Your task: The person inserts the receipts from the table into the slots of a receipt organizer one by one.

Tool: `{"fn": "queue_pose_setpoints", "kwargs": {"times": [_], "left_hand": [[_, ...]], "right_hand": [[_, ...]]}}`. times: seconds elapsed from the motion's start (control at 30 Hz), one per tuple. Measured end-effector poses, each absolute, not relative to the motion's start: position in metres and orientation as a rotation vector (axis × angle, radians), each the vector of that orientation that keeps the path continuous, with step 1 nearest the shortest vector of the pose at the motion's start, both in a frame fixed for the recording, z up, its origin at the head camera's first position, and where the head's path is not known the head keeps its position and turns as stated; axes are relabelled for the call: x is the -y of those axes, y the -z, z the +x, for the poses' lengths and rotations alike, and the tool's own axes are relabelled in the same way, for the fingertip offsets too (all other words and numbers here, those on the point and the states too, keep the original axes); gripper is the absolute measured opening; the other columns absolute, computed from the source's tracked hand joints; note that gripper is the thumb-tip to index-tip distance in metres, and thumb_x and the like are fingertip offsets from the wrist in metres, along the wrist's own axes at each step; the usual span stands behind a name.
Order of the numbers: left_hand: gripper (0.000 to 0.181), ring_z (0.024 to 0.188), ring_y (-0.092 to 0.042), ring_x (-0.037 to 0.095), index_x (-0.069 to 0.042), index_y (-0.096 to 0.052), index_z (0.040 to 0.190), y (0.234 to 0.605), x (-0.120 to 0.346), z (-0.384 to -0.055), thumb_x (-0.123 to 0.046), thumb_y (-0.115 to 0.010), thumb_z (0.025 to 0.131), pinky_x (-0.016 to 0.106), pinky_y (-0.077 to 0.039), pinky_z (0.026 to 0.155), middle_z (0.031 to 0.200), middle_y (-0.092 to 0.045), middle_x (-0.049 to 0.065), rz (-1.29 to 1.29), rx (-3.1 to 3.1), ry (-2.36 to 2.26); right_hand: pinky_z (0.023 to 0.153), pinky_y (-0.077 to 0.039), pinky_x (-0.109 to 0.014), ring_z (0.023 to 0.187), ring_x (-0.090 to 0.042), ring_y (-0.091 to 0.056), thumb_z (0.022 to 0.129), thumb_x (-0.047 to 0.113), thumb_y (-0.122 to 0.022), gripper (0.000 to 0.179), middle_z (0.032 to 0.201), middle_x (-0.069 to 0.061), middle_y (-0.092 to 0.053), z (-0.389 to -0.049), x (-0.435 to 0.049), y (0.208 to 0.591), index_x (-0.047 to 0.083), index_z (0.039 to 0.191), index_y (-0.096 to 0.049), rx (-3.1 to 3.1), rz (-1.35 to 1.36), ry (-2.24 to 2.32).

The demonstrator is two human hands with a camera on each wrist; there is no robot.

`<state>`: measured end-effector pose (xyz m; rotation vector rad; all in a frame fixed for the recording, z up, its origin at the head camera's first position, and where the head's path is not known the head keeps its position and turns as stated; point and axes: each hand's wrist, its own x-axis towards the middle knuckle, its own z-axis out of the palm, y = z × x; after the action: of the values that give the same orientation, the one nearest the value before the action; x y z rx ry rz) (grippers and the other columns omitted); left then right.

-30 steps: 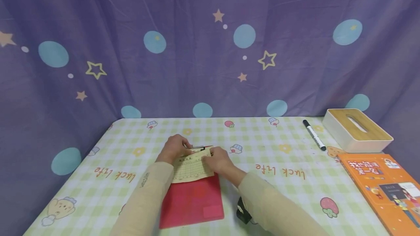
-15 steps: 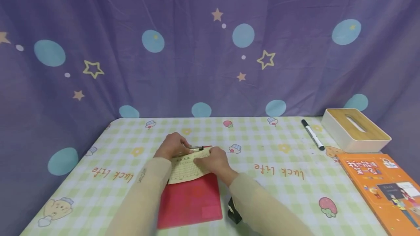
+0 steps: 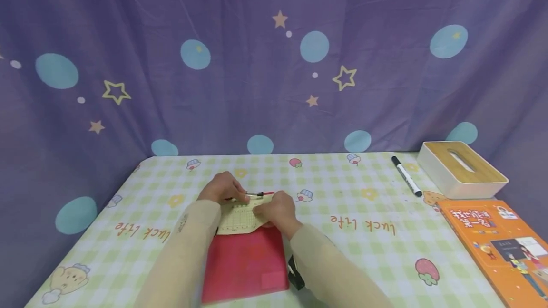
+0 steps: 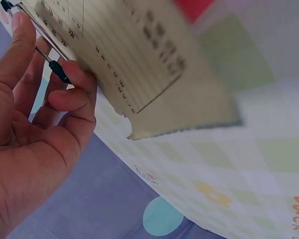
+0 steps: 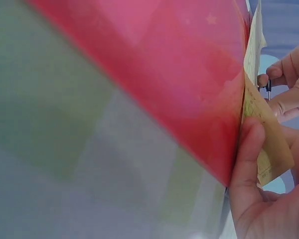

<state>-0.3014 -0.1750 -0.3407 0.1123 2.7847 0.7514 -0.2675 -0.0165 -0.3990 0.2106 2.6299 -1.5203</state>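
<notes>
A red folder [image 3: 246,265] lies on the table, with a metal clip [image 3: 257,194] along its far edge. Over its upper part is a yellowish printed sheet [image 3: 237,218], its lower right part bent up near my right hand. My left hand [image 3: 222,188] holds the clip; in the left wrist view, thumb and fingers curl about its metal rod with dark ends [image 4: 59,72]. My right hand [image 3: 278,210] pinches the sheet's right side, thumb on top. In the right wrist view, that thumb [image 5: 250,142] is beside the folder's corner, and the sheet [image 5: 274,144] bends outward.
An orange book [image 3: 484,232] lies at the right, with a white tissue box with a wooden lid [image 3: 462,168] behind it. Left of the box is a black-capped marker [image 3: 406,176]. Something black [image 3: 295,274] shows beside my right forearm. A purple curtain [image 3: 274,84] hangs behind the table.
My right hand has shifted slightly left along the sheet, and the sheet's lower right part now bends up. The left hand stays at the clip. The head view has shifted a little.
</notes>
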Motion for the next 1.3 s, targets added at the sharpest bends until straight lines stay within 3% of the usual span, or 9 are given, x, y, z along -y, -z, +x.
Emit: {"fn": "queue_pose_setpoints", "kwargs": {"times": [0.17, 0.67, 1.3], "left_hand": [[0.024, 0.115, -0.061, 0.039, -0.001, -0.08, 0.101, 0.3398, 0.1729, -0.3011, -0.017, -0.085, 0.084, 0.045, -0.053, 0.096, 0.108, -0.073, 0.015, 0.099, -2.762, -0.775], [0.023, 0.111, -0.063, 0.037, 0.0, -0.08, 0.101, 0.3423, 0.1724, -0.3021, -0.016, -0.085, 0.085, 0.043, -0.055, 0.09, 0.107, -0.073, 0.016, 0.092, -2.77, -0.758], [0.024, 0.116, -0.06, 0.039, 0.0, -0.079, 0.101, 0.3387, 0.1725, -0.3014, -0.017, -0.084, 0.086, 0.04, -0.057, 0.083, 0.117, -0.07, 0.02, 0.053, -2.751, -0.759]], "right_hand": [[0.045, -0.053, -0.029, 0.044, -0.02, -0.063, 0.077, 0.013, -0.088, 0.033, 0.072, -0.011, -0.063, -0.27, 0.015, 0.3997, -0.006, 0.087, -0.063, -2.616, 0.261, 1.554], [0.041, -0.051, -0.026, 0.035, -0.012, -0.056, 0.082, 0.011, -0.083, 0.029, 0.067, -0.014, -0.063, -0.2708, 0.0144, 0.4017, -0.003, 0.085, -0.058, -2.491, 0.316, 1.688], [0.042, -0.052, -0.026, 0.039, -0.016, -0.062, 0.084, 0.012, -0.081, 0.024, 0.056, -0.01, -0.063, -0.2701, 0.0189, 0.4015, -0.002, 0.082, -0.062, -2.565, 0.313, 1.618]]}}
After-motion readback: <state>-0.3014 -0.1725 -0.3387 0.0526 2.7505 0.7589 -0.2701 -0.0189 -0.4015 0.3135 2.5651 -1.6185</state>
